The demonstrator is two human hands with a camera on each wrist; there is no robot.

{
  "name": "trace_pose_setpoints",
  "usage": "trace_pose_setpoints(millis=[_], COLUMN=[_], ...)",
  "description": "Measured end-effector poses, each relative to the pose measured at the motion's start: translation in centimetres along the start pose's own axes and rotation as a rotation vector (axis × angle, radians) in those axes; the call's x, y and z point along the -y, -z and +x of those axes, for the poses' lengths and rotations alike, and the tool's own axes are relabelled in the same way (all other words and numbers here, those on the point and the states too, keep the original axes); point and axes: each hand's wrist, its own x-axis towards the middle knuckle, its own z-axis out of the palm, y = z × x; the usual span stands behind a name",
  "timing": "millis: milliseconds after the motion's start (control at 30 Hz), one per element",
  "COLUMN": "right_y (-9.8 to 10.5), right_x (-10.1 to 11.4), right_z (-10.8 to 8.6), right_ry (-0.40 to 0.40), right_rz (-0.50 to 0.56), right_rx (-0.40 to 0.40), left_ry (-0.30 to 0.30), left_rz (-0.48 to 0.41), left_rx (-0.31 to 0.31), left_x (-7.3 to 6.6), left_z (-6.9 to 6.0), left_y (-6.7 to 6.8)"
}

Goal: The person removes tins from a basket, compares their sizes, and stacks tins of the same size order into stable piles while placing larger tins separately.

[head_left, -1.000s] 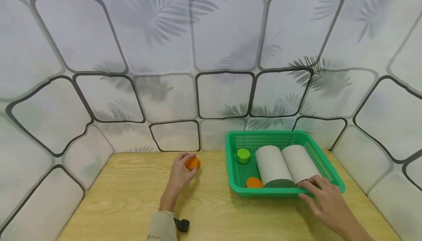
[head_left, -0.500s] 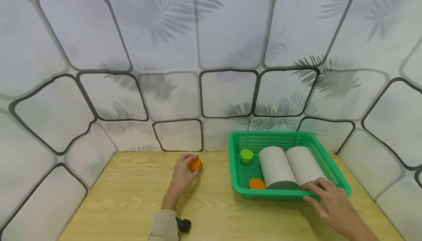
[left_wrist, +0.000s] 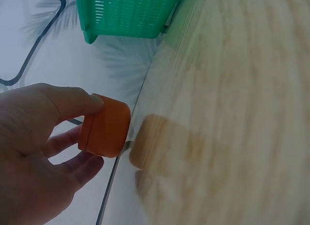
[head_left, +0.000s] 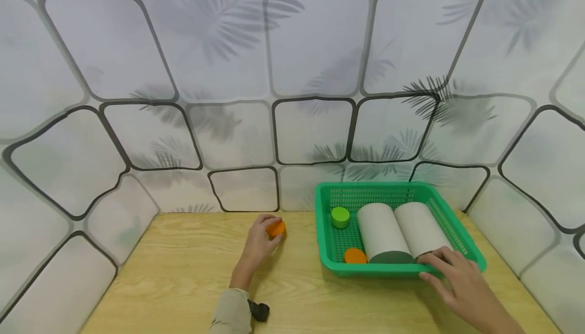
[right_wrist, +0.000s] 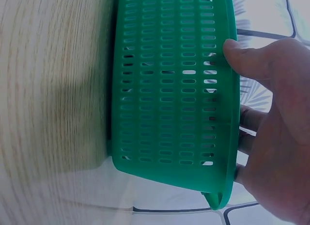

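Observation:
My left hand (head_left: 260, 240) pinches a small orange short cylinder (left_wrist: 107, 126) between thumb and fingers, left of the basket. A seam runs around it near one end. Its reflection shows on the wooden tabletop beside it; whether it touches the wood I cannot tell. My right hand (head_left: 457, 280) grips the front rim of the green plastic basket (head_left: 379, 269) near its right corner. The thumb (right_wrist: 237, 55) lies on the outer side, the other fingers reach over the rim. Inside the basket sit a light green cylinder (head_left: 340, 217), an orange round piece (head_left: 355, 256) and two white rolls (head_left: 383, 230).
The pale wooden table (head_left: 183, 263) carries the basket at its right side. A patterned wall covering (head_left: 242, 187) closes off the back and both sides. A small black device (head_left: 259, 311) is strapped at my left wrist.
My left hand has moved a little to the right, towards the basket, with the orange cylinder in its fingers. The right hand keeps its hold on the basket rim.

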Motion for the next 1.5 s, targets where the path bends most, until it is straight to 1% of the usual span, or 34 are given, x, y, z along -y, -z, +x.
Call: trace_pose_setpoints(millis=[300,400,500,700,833,1000,1100,1200,1300,1400,1500], right_y=[0.1,0.2,0.3,0.3,0.2,0.1,0.1,0.1,0.2,0.2,0.2], right_x=[0.2,0.2,0.2,0.0,-0.1,-0.1,0.0,0.0,0.0,0.0,0.0], right_z=[0.2,0.2,0.2,0.0,0.2,0.2,0.3,0.4,0.3,0.5,0.5], right_ry=[-0.024,-0.019,-0.008,0.001,0.023,0.025,0.021,0.024,0.026,0.034,0.043], right_rz=[-0.009,-0.011,-0.007,-0.004,0.016,0.016,0.008,0.01,0.013,0.012,0.013], right_rx=[0.015,0.012,0.007,-0.009,-0.026,-0.033,-0.028,-0.027,-0.03,-0.035,-0.051], left_ry=[0.044,0.037,0.017,-0.02,-0.073,-0.161,-0.189,-0.211,-0.227,-0.233,-0.232], left_rz=[0.019,0.034,0.045,0.032,0.026,0.005,-0.018,-0.033,-0.04,-0.042,-0.055], left_rx=[0.051,0.053,0.038,0.014,-0.003,-0.012,-0.001,0.033,0.089,0.135,0.169], left_x=[0.1,-0.2,-0.7,-2.9,-4.5,-6.9,-8.2,-9.6,-10.9,-11.9,-12.8], left_z=[-0.3,-0.3,-0.3,-0.2,-0.4,-0.5,-0.7,-0.9,-1.2,-1.6,-1.5], left_y=[0.3,0.7,1.3,2.3,2.7,2.6,2.4,2.1,1.5,1.0,0.3])
